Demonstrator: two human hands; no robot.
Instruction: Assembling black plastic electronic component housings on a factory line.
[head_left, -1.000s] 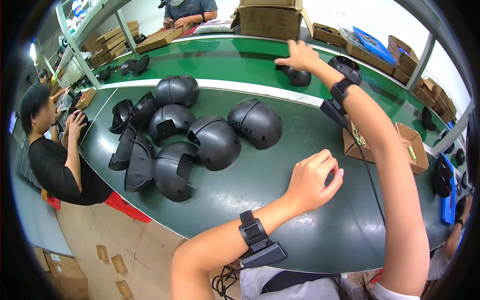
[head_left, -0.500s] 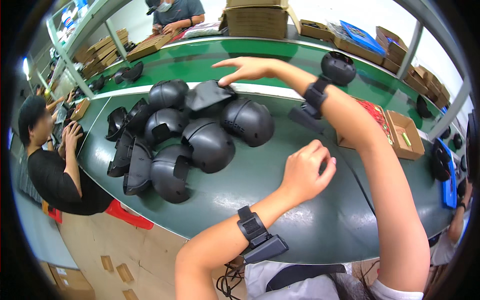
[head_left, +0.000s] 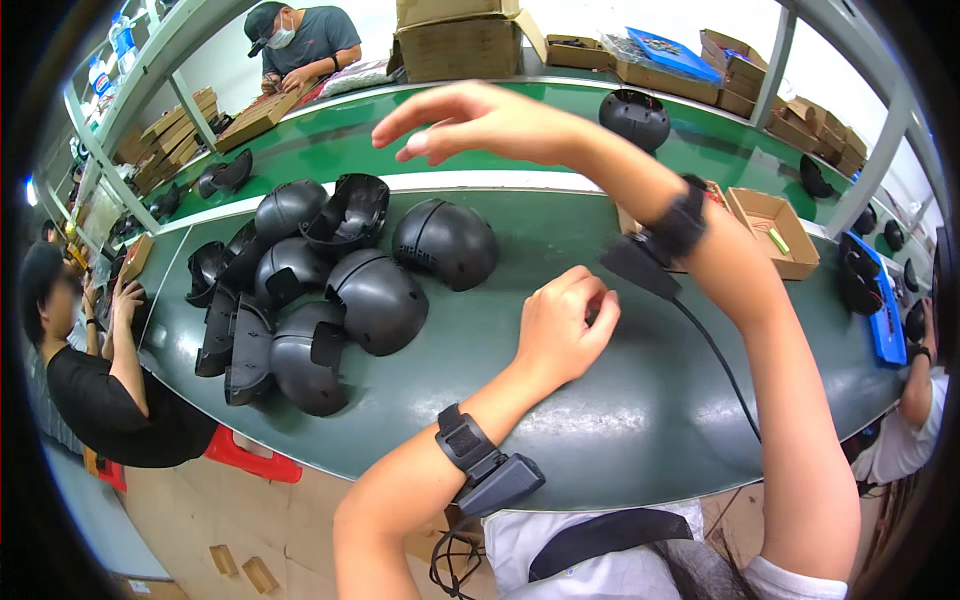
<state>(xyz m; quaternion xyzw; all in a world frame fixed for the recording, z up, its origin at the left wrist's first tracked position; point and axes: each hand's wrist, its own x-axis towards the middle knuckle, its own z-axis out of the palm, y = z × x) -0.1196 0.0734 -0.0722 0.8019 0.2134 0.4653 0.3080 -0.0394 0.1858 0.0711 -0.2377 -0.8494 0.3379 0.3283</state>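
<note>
My right hand (head_left: 485, 125) is raised above the far edge of the table, its fingers stretched out with the thumb apart and nothing in them. Just beyond its fingertips, nearer to me, lies a black plastic half-dome shell (head_left: 362, 212) with its hollow side showing. It rests among several similar black domed shells, such as a slotted one (head_left: 446, 243) and a rounded one (head_left: 378, 302). My left hand (head_left: 565, 325) is held low over the green table (head_left: 470, 400), right of the shells. Its fingers are curled closed; whatever they hold, if anything, is hidden.
Beyond the table runs a green conveyor belt (head_left: 420, 135) with another black shell (head_left: 635, 118) on it. An open cardboard box (head_left: 790, 262) and a blue tray (head_left: 888, 330) stand at the right. A person (head_left: 100, 380) sits at left; another works across the belt. A cable hangs from my right wrist strap.
My right hand has let go of a shell in the cluster and lifted away; the shell has turned so its hollow shows. My left hand stays curled. The whole view has shifted.
</note>
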